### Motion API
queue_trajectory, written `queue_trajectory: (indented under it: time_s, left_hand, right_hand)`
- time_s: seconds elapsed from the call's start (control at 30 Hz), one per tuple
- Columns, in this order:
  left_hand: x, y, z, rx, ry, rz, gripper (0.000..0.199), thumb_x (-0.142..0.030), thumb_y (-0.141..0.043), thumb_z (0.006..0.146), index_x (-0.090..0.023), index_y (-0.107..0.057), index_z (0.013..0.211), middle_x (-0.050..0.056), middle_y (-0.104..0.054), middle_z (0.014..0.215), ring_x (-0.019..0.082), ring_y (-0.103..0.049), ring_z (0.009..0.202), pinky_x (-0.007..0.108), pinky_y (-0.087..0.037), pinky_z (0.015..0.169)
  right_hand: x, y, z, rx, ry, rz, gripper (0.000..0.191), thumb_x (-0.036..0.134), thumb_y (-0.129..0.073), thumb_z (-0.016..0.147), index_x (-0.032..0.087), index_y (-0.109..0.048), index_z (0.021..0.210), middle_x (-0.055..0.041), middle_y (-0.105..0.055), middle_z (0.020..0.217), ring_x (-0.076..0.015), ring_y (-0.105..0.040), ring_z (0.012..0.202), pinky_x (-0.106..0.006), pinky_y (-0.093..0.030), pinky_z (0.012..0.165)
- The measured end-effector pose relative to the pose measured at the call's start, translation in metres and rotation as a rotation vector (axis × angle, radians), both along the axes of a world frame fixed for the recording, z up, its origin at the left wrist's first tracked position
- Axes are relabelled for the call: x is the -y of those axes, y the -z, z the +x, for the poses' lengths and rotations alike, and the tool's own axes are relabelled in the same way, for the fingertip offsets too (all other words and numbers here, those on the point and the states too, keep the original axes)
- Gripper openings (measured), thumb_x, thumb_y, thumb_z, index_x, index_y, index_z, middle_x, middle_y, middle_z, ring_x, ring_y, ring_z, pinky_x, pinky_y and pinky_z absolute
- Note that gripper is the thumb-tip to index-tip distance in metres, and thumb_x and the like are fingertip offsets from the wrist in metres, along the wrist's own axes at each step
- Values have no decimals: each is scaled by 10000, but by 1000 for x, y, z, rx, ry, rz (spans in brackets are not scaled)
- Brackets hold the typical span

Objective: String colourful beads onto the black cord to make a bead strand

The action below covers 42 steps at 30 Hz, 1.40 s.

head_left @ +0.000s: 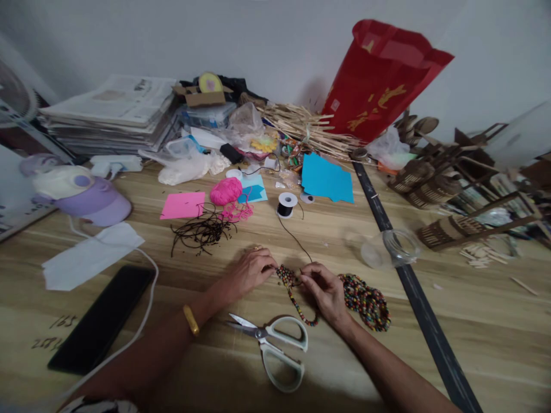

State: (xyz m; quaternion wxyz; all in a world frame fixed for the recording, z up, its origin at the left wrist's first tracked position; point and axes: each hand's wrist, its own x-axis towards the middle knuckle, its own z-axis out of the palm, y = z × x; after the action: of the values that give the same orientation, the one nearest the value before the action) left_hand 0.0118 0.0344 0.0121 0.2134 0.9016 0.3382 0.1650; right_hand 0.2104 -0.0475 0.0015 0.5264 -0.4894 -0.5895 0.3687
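Note:
My left hand (255, 269) is closed at the fingertips beside the left edge of a small cluster of coloured beads (286, 275); what it pinches is too small to make out. On the other side of the cluster, my right hand (322, 287) pinches the thin black cord (297, 242), which runs up to a white spool (287, 205) wound with black. From the cluster a short beaded strand (301, 313) curves down under my right hand. A coiled heap of beaded strands (367, 303) lies right of that hand. White-handled scissors (271, 344) lie partly open below.
Left are a black phone (103, 321), white cable, white paper and a purple cap-shaped object (92, 201). Ahead lie black cord pieces (202, 229), pink yarn (227, 191) and blue sheets (328, 178). A clear tape roll (402, 248) and wooden baskets (451, 229) stand right. Newspapers and a red bag are behind.

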Motion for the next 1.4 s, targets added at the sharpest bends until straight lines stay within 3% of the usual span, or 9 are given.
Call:
queue_trajectory:
  time_s: [0.33,0.5,0.6,0.73,0.83,0.93,1.4]
  left_hand:
    - [4,-7,4,-89,13,19,131,-188,-569,843,-159,-696,856,57,-656,850,178,-579,862,305,-413,826]
    - [3,-2,4,12,-7,-3,106,-164,-590,818,-155,-693,796,56,-666,810,178,-589,828,309,-427,808]
    - [1,3,6,177,-82,-128,70,-114,-626,759,-144,-688,742,47,-675,743,161,-599,754,285,-451,753]
    - [2,6,6,385,-183,-475,40,-129,-647,701,-114,-677,722,44,-675,683,125,-591,631,221,-453,597]
    - [4,7,5,521,-181,-735,92,-170,-668,675,-101,-667,737,36,-673,661,103,-583,599,197,-442,573]
    - [7,8,4,594,-151,-889,131,-191,-700,639,-98,-652,718,28,-666,654,93,-576,596,195,-439,588]
    - [11,10,6,581,-53,-931,205,-238,-749,613,-98,-638,714,43,-674,709,111,-601,661,232,-470,675]
  right_hand:
    - [-2,1,0,81,-68,19,123,273,-571,865,183,-603,787,-30,-571,729,-146,-525,654,-251,-426,583]
    - [-2,-1,0,131,-108,45,122,276,-549,879,186,-601,814,-37,-578,759,-158,-544,700,-262,-437,632]
    - [-2,-5,-2,160,-118,71,143,275,-530,889,182,-597,802,-35,-582,742,-156,-545,692,-256,-436,632]
    - [-1,-6,-2,185,-135,78,159,269,-513,898,174,-592,798,-34,-581,728,-150,-545,682,-254,-440,633]
    - [-1,-4,-2,208,-153,78,154,259,-514,899,174,-593,797,-38,-585,733,-153,-547,689,-262,-444,644]
    - [-1,-2,-2,218,-165,83,156,267,-515,899,177,-591,795,-43,-585,732,-157,-547,686,-267,-445,638]
    - [-1,-1,-5,262,-186,143,133,228,-529,889,174,-585,781,-49,-596,723,-155,-560,668,-262,-449,617]
